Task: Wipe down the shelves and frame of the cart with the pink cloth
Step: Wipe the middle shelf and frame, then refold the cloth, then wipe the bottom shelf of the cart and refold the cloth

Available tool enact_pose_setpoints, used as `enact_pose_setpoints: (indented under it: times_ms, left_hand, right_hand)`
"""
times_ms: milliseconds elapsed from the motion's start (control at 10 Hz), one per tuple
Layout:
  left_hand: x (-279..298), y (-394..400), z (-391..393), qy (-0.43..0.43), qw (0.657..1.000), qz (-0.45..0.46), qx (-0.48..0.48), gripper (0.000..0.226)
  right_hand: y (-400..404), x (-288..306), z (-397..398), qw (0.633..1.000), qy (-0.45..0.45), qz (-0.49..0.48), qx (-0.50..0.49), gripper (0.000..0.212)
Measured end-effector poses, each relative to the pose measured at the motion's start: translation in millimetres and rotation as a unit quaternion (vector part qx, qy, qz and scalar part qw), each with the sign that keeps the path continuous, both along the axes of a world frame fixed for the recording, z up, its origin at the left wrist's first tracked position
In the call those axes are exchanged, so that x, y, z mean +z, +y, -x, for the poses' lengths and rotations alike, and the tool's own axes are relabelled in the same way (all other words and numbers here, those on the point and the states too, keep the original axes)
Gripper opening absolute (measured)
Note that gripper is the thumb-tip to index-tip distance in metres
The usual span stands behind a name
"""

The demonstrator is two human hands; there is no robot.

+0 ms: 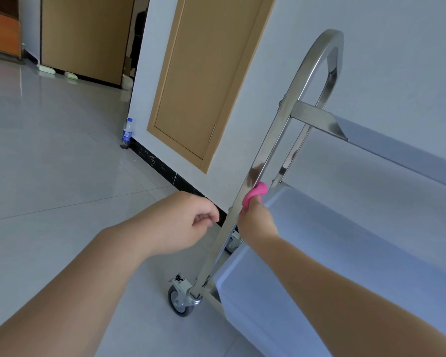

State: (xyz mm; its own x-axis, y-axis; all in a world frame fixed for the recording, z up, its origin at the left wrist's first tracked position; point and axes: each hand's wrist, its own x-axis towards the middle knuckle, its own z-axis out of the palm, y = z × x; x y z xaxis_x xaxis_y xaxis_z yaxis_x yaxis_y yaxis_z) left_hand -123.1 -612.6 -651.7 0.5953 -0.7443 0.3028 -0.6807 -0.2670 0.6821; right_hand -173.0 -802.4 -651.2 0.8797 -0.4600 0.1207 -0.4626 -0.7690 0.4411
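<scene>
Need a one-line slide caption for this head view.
Right hand wipes the cart's steel upright with the pink cloth; left hand hangs loosely curled beside it.

Right hand (256,219) grips the pink cloth (255,195); left hand (180,222) hangs beside it, fingers loosely curled.

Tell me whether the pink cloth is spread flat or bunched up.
Bunched up. The pink cloth shows only as a small wad bulging from the right hand, which grips it against the shiny steel cart post.
</scene>
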Motion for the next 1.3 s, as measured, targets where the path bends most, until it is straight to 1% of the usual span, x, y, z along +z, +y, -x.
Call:
enact_pose_setpoints:
  times_ms: [100, 200, 300, 400, 500, 600, 700, 800, 900, 1000, 1100, 1200, 1300]
  left_hand:
    - [1, -4, 1, -0.007, 1.000, 0.010, 0.006, 0.021]
    - [2, -13, 6, -0.015, 0.998, 0.051, 0.017, 0.019]
    - [6, -26, 16, -0.031, 0.995, 0.097, 0.017, 0.027]
    - [13, -41, 33, -0.037, 0.993, 0.110, -0.036, 0.060]
    - [16, -56, 53, -0.021, 0.990, 0.116, -0.078, 0.061]
    - [15, -72, 64, -0.018, 0.987, 0.111, -0.115, 0.050]
    - [6, -86, 69, 0.043, 0.978, 0.070, -0.190, 0.040]
    - [-8, -105, 81, 0.114, 0.961, 0.022, -0.252, 0.039]
    - [-24, -124, 96, 0.150, 0.949, 0.001, -0.277, 0.028]
    - [-37, -146, 116, 0.152, 0.945, -0.020, -0.290, 0.016]
    - [-47, -164, 139, 0.154, 0.939, -0.070, -0.301, 0.010]
    - [-66, -178, 154, 0.139, 0.928, -0.141, -0.314, 0.011]
    - [-89, -190, 167, 0.124, 0.923, -0.185, -0.315, 0.022]
  right_hand:
    - [-17, 6, 5, 0.995, 0.045, 0.071, 0.047, 0.054]
    - [-7, 29, 22, 0.944, -0.191, -0.269, 0.013, 0.027]
    - [-7, 44, 48, 0.813, -0.320, -0.478, 0.092, 0.025]
    - [3, 50, 79, 0.807, -0.300, -0.486, 0.151, 0.027]
    - [4, 51, 103, 0.767, -0.278, -0.548, 0.186, 0.030]
    - [-12, 52, 128, 0.764, -0.223, -0.583, 0.164, 0.008]
    - [-32, 47, 158, 0.797, -0.193, -0.564, 0.096, 0.024]
    - [-47, 34, 189, 0.808, -0.169, -0.563, 0.042, 0.018]
    - [-58, 22, 214, 0.784, -0.158, -0.600, -0.012, 0.020]
    - [-62, 4, 236, 0.715, -0.194, -0.668, -0.071, 0.032]
    - [-64, -26, 254, 0.735, -0.219, -0.626, -0.144, 0.028]
    - [-74, -50, 277, 0.798, -0.157, -0.557, -0.170, 0.020]
    - [-88, -65, 307, 0.797, -0.083, -0.576, -0.159, 0.021]
